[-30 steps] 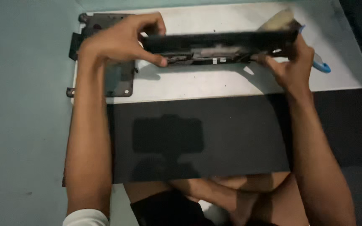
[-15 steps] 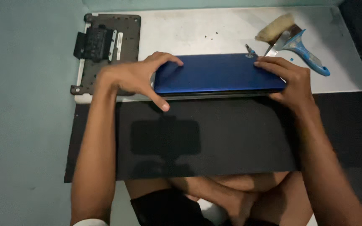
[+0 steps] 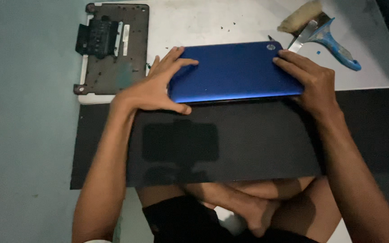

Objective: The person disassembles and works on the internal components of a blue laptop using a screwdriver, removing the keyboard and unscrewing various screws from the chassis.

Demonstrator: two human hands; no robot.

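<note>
A closed blue laptop [image 3: 232, 72] lies flat across the middle of the white mat [image 3: 212, 22], its near long edge along the mat's front edge, where a dark glossy panel [image 3: 221, 139] begins. The left hand [image 3: 151, 87] clamps the laptop's left end, fingers spread on the lid and the thumb pressed against the near edge. The right hand [image 3: 314, 83] grips the right end the same way, fingers laid over the lid's corner. At the mat's far left corner rests a dark grey base cover [image 3: 113, 47], well apart from the laptop. Near the far right corner lie a brush [image 3: 300, 15] and a blue-handled scraper [image 3: 334, 38], just beyond the right hand.
</note>
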